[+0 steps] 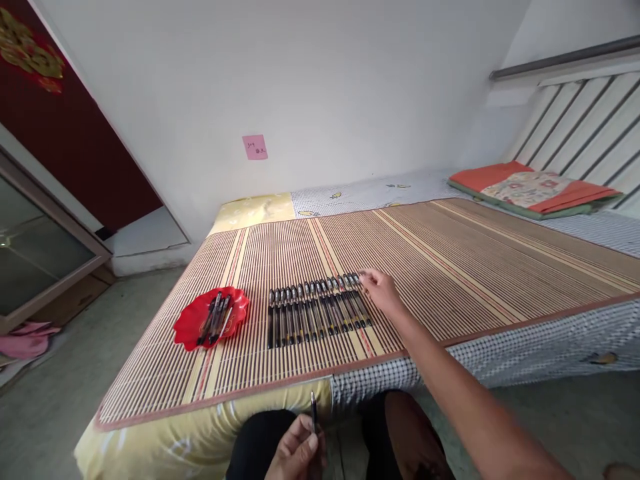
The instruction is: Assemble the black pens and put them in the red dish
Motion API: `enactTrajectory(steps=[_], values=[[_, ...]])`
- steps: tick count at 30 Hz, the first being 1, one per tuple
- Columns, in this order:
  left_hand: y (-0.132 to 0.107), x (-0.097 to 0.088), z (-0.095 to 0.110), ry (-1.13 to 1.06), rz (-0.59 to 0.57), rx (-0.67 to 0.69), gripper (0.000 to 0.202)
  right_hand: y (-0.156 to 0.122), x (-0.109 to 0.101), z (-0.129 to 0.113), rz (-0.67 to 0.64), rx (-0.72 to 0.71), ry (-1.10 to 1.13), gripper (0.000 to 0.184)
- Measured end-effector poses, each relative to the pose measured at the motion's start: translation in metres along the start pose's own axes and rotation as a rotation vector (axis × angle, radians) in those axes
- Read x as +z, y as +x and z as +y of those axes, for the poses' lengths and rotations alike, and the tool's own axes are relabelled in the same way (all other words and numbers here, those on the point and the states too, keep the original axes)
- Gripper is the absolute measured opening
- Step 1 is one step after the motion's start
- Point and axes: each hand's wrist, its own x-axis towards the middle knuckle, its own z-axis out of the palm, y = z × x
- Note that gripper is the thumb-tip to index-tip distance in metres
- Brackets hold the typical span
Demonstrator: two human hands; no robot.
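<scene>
Reaching to the right end of the row of black-capped pens point(320, 308) at the centre of the frame, my right hand point(379, 290) has its thumb and fingers drawn close by the end pen; whether I grip anything I cannot tell. My left hand point(297, 448), at lower centre, pinches a single pen point(314, 410), upright, pale tip uppermost. The row lies neatly on the striped mat point(425, 257), so I judge most pens are set out. The loose pens point(218, 319) in the scalloped red dish point(185, 327), centre left, seem to be left, plus the one I hold.
</scene>
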Motion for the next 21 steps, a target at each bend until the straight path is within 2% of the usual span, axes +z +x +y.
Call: enactTrajectory(steps=[2,6,7,9,13,21], values=[[-0.003,0.007,0.002,-0.057,0.006,0.020,0.044,-0.053,0.005,-0.013,-0.115,-0.059,0.174,0.039],[-0.011,0.016,0.006,-0.030,0.009,0.044,0.042,-0.160,0.036,-0.025,-0.485,-0.053,0.440,0.035],[-0.011,0.018,0.007,-0.005,0.002,0.055,0.041,-0.180,0.047,-0.025,-0.537,-0.034,0.488,0.037],[-0.011,0.018,0.006,0.053,-0.014,0.086,0.042,-0.209,0.068,-0.021,-0.553,0.020,0.570,0.041],[-0.008,0.016,0.001,0.154,-0.033,0.147,0.044,-0.229,0.093,-0.015,-0.429,0.034,0.644,0.040],[-0.011,0.009,-0.003,0.218,-0.125,0.161,0.041,-0.236,0.097,-0.005,-0.341,-0.009,0.693,0.045]])
